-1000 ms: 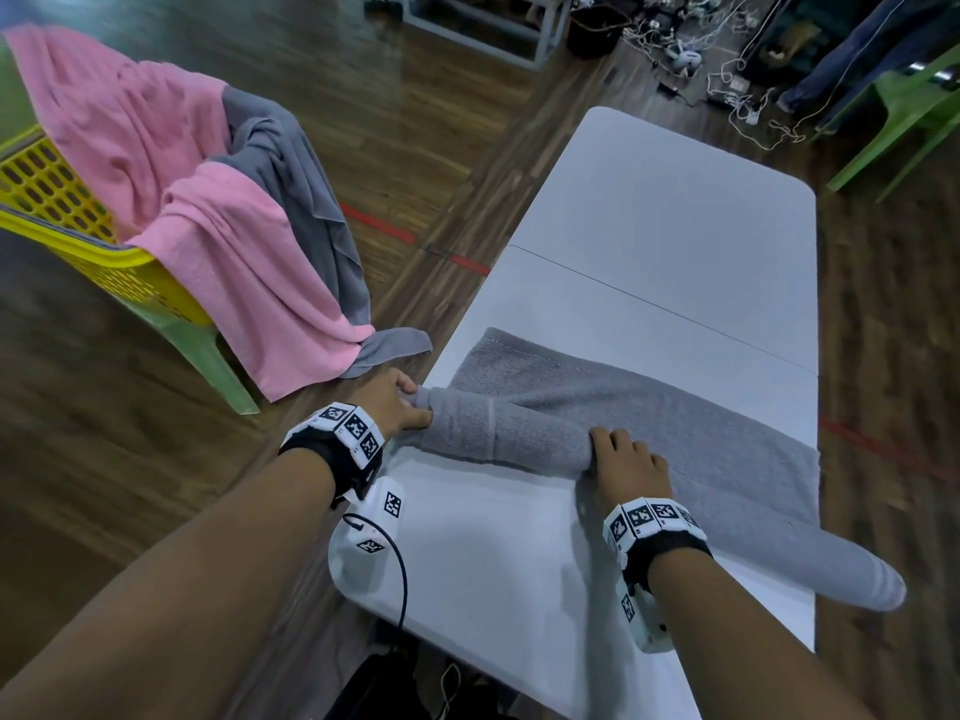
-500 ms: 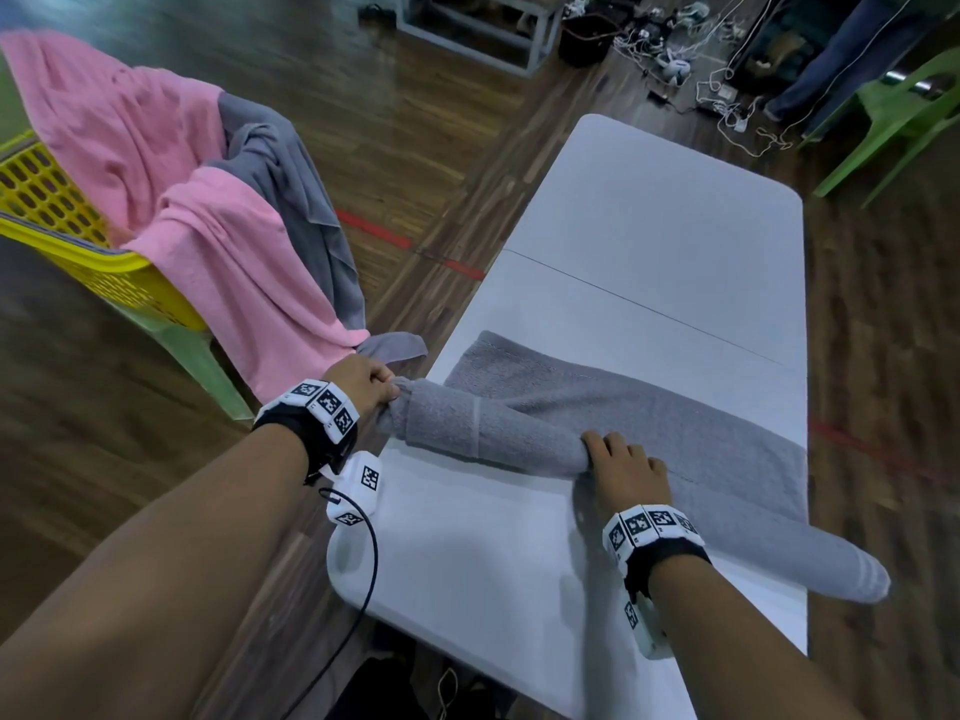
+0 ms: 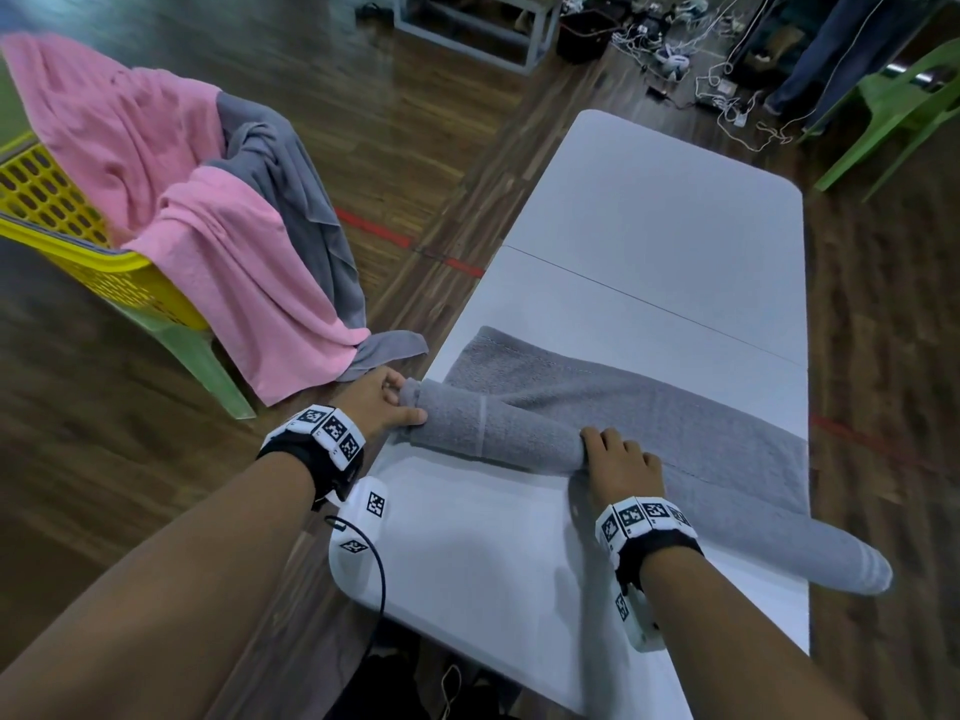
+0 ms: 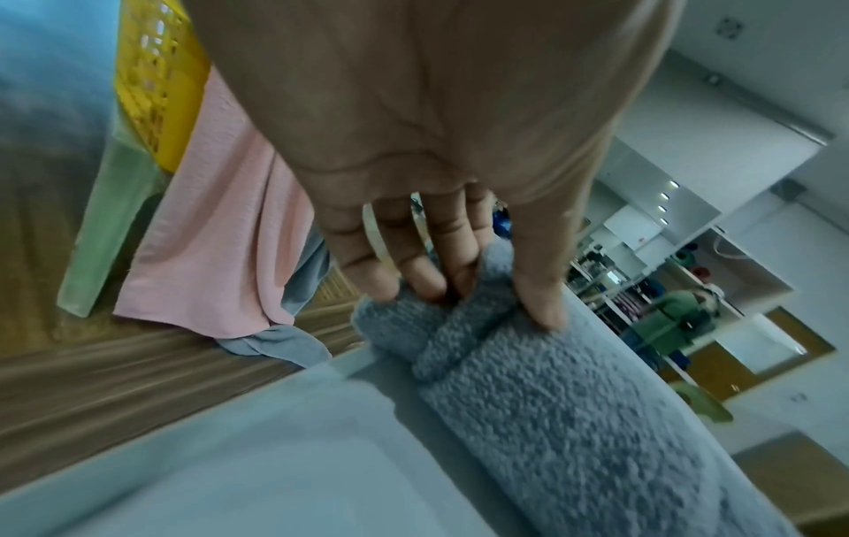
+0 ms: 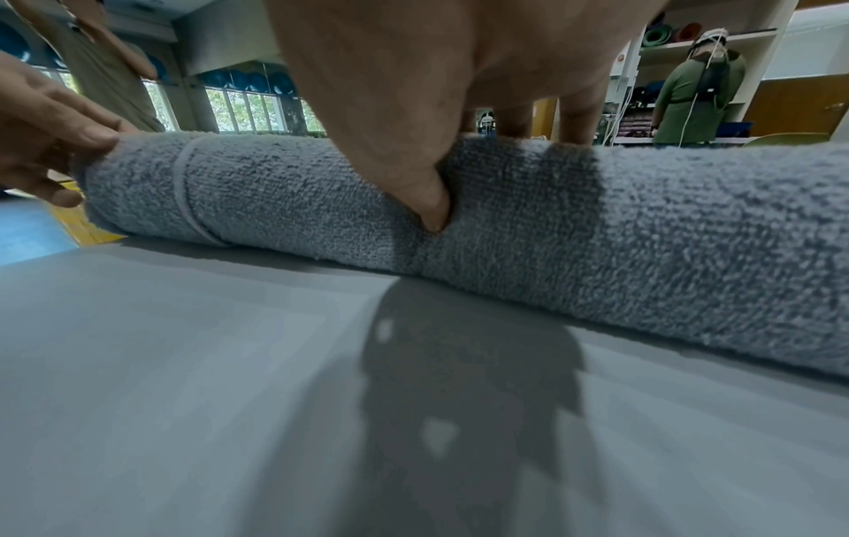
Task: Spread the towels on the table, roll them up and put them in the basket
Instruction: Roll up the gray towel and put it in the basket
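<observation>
A grey towel [image 3: 649, 407] lies across the white table [image 3: 649, 210], its near part wound into a long roll [image 3: 498, 433]. My left hand [image 3: 408, 402] pinches the roll's left end at the table's left edge, thumb on top and fingers against the end [image 4: 482, 301]. My right hand [image 3: 613, 449] grips the middle of the roll [image 5: 689, 236], with its thumb [image 5: 427, 203] dug into the near side and the fingers over the top. The roll's right end [image 3: 857, 569] overhangs the right edge. A yellow basket [image 3: 47, 200] stands on the floor to the left.
A pink towel [image 3: 182, 200] and another grey towel [image 3: 296, 189] hang over the basket down to the floor. A green chair [image 3: 904, 106] and tangled cables [image 3: 691, 59] are beyond the table's far end. The far half of the table is bare.
My left hand has drawn the roll's left end slightly toward the table's left edge. My right hand stays on the middle of the roll.
</observation>
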